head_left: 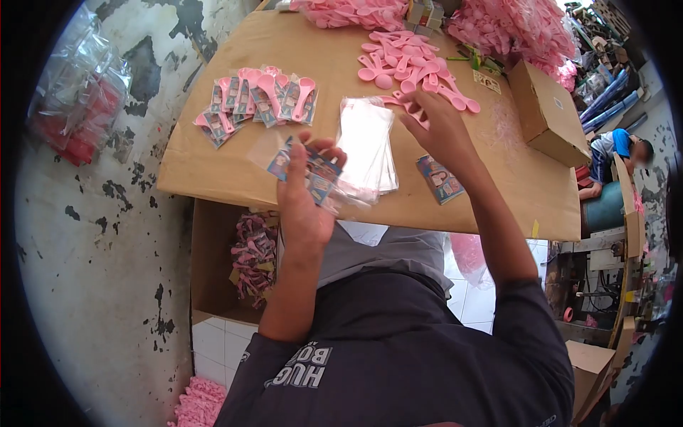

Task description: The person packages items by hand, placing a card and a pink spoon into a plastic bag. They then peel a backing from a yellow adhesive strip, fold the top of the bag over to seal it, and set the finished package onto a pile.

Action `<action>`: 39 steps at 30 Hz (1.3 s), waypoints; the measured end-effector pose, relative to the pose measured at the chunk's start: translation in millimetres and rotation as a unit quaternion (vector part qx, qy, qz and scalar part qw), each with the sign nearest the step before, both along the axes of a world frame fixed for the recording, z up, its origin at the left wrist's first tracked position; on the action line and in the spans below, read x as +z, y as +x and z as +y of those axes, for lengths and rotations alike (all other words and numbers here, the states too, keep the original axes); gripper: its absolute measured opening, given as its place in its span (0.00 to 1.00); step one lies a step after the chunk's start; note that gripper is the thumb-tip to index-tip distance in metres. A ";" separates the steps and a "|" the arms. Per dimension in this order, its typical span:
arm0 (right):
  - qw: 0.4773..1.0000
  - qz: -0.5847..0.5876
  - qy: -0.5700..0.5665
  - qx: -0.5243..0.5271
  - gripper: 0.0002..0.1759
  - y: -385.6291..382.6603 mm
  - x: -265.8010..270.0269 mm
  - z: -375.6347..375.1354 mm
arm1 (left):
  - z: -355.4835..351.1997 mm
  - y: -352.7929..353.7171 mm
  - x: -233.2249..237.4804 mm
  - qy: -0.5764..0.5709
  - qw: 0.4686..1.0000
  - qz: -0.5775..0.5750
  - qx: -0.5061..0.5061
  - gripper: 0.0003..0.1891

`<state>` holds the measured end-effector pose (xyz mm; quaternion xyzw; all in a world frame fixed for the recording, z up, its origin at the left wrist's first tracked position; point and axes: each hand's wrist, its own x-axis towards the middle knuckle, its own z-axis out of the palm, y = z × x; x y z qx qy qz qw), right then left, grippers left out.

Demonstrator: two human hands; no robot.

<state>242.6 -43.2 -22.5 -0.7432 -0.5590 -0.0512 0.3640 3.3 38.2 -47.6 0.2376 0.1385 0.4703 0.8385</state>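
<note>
My left hand is closed around a printed card in a clear plastic bag, held over the table's near edge. My right hand is at the near side of a heap of pink spoons. Its fingers are bent around one pink spoon, which they partly hide. Between the hands lies a stack of clear plastic bags. A small stack of printed cards sits below my right hand. On the left, several bagged spoons with cards lie in overlapping rows.
Large bags of pink spoons stand at the back of the brown-covered table. A cardboard box is at the right edge. Plastic bags hang on the left wall. Another person sits far right.
</note>
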 end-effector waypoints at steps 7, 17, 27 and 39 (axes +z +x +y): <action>0.969 -0.215 -0.116 -0.048 0.15 38.8 -27.4 56.0 | -7.1 -1.1 1.2 0.105 0.994 0.003 -0.017 0.22; 0.988 0.111 0.103 -0.028 0.10 -25.3 46.8 -20.3 | 16.7 -12.4 -7.4 0.102 0.989 -0.057 0.094 0.23; 0.745 0.625 0.233 0.025 0.09 -93.9 -11.6 -80.9 | 15.4 4.6 -0.2 0.136 0.976 -0.139 0.096 0.26; 0.640 0.750 0.143 0.090 0.07 -129.6 -7.3 -75.5 | -16.4 27.8 1.0 0.121 0.987 -0.101 0.041 0.28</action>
